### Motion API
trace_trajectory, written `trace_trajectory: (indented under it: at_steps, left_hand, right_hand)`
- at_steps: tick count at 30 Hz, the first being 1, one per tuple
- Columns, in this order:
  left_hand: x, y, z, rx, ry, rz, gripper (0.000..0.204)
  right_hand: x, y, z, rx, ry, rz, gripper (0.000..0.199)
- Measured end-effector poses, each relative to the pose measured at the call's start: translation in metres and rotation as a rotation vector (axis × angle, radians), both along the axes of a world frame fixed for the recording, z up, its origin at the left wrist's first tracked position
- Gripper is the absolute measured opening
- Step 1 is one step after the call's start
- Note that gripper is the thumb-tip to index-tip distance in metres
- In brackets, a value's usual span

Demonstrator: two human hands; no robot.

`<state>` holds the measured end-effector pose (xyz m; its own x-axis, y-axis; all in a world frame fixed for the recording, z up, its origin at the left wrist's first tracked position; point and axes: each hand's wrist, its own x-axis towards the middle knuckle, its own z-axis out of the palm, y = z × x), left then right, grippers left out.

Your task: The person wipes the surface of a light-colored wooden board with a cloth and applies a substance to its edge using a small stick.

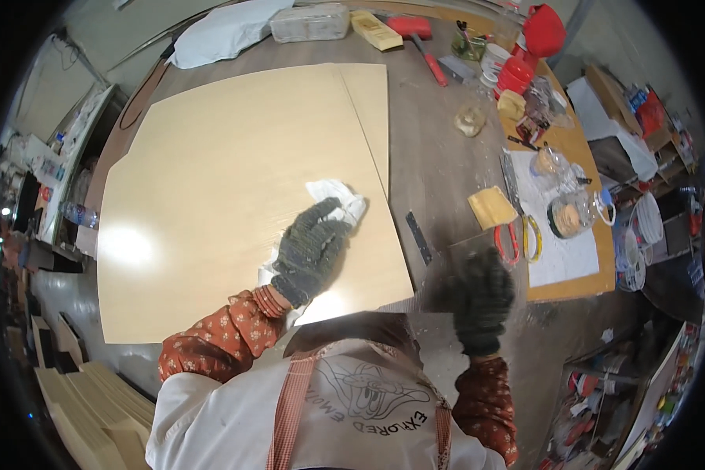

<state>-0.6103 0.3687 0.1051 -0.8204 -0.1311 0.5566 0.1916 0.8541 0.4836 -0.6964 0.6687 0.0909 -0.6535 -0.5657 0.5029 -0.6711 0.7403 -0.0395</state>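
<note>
White cloth (352, 205) is partly covered by the nearer left hand (309, 249) and extended lengthwise past its fingertips on the pale board (204, 196); finger closure cannot be told, nor on the farther, blurred right hand (480, 304).

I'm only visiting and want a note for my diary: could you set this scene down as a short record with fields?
Left hand: gloved, over a white cloth
Under the cloth: pale board on a table
Right hand: gloved, blurred, right of the board; whether it holds anything, cannot tell
Far side: red mallet
Right side: yellow pad; clear jar on white paper
</note>
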Motion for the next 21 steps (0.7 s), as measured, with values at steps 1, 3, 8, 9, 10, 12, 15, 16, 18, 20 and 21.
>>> trace_trajectory:
  at_steps: [1,3,8,9,10,12,15,16,18,20,21]
  left_hand:
    - [0.0,0.002,0.001,-0.006,0.016,-0.008,0.018]
    - [0.0,0.004,0.003,0.037,-0.021,0.048,0.018]
    - [-0.005,0.006,0.008,-0.232,0.162,0.021,0.015]
    - [-0.004,0.006,0.008,-0.336,0.196,0.001,0.016]
    - [0.002,0.015,0.008,-0.212,0.126,0.115,0.016]
    - [0.014,0.021,0.008,-0.233,0.16,0.193,0.018]
    - [0.03,0.043,0.021,0.132,-0.018,0.439,0.02]
    - [0.04,0.047,0.019,0.204,-0.033,0.52,0.02]
    - [0.058,0.057,0.015,0.175,-0.022,0.727,0.021]
    - [0.069,0.071,0.011,0.203,0.023,0.863,0.026]
    - [0.076,0.076,0.006,0.141,0.034,0.928,0.029]
  right_hand:
    - [-0.013,0.004,0.012,0.007,0.055,-0.036,0.041]
    - [-0.043,0.004,0.036,-0.064,0.141,-0.044,0.041]
    - [-0.143,-0.007,0.052,0.017,0.1,-0.067,0.044]
    - [-0.154,-0.012,0.053,0.143,0.108,-0.068,0.045]
    - [-0.163,-0.018,0.053,0.268,0.119,-0.067,0.045]
    - [-0.185,-0.035,0.058,0.338,0.19,0.072,0.045]
    - [-0.206,-0.09,0.07,0.163,0.022,0.403,0.042]
    - [-0.21,-0.112,0.067,0.132,0.006,0.487,0.042]
    - [-0.216,-0.166,0.059,0.075,-0.018,0.68,0.041]
    - [-0.222,-0.215,0.051,0.118,-0.081,0.762,0.04]
    - [-0.227,-0.24,0.046,0.135,-0.111,0.809,0.04]
